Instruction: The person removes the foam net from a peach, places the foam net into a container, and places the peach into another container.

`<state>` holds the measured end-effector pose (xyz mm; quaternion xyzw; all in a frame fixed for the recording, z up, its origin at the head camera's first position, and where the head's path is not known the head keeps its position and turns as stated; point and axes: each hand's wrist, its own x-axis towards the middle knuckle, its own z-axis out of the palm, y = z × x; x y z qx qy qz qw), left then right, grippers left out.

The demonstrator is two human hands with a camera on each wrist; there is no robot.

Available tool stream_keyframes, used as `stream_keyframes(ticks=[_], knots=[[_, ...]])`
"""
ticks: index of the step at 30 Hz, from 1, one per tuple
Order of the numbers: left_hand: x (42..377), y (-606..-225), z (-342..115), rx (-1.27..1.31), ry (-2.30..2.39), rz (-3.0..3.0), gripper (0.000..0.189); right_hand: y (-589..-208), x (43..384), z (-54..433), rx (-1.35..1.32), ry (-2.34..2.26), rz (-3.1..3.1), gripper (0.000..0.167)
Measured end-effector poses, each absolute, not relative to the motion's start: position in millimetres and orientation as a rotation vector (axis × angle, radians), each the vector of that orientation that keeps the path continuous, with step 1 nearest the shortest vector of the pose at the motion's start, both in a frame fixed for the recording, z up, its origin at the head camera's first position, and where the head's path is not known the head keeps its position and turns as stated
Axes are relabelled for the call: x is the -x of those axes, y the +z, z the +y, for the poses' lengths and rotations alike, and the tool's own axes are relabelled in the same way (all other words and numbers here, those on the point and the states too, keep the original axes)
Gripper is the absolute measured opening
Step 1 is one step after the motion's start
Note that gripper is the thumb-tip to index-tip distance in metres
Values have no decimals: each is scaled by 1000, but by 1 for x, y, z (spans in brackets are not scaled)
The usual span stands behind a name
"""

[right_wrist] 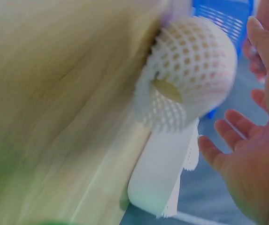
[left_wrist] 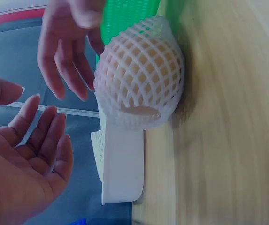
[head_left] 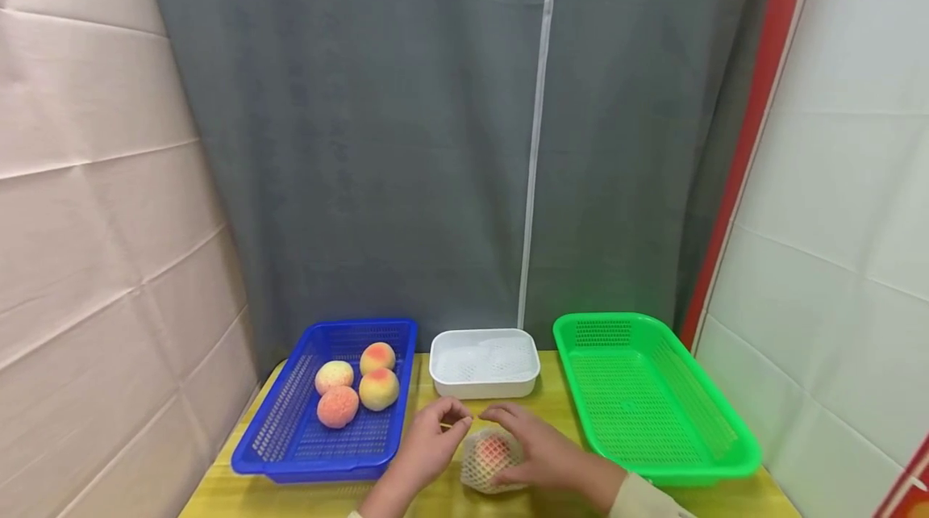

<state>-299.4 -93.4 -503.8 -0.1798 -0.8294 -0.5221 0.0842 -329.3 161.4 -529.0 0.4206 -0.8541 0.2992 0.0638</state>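
Observation:
A peach in a white foam net sleeve (head_left: 492, 460) stands on the table between the two hands. Red and yellow skin shows through its mesh, and the left wrist view shows a gap in the net (left_wrist: 141, 111) on one side. My left hand (head_left: 434, 441) is just left of the peach, fingers loosely bent, with nothing in them. On the other side my right hand (head_left: 540, 449) arches beside the fruit, its thumb overlapping the net in the head view. From the right wrist, the right hand's relaxed fingers (right_wrist: 235, 131) appear apart from the netted peach (right_wrist: 195, 70).
At the left, a blue basket (head_left: 250, 437) holds several bare peaches (head_left: 379, 389). Behind the hands sits a small white basket (head_left: 485, 390) with pale netting in it. A large green basket (head_left: 653, 397) is at the right. A grey curtain (head_left: 399, 139) hangs behind the yellow table (head_left: 547, 389).

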Motion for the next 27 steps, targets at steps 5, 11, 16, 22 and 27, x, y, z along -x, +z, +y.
stream_keyframes(ticks=[5,11,16,22,27], knots=[[298,-510,-94,453,-1556,-2507,7,-522,321,177,-1132,1078,-2553,83],[299,-517,-96,421,-1547,-2544,8,-524,319,187,-1082,1088,-2528,79],[300,-519,-96,429,-1528,-2550,8,-528,319,187,-1081,1088,-2521,82],[300,-521,-97,423,-1534,-2570,9,-534,320,184,-1055,1177,-2601,92],[302,-522,-99,404,-1525,-2586,8,-542,322,179,-1005,1219,-2699,96]])
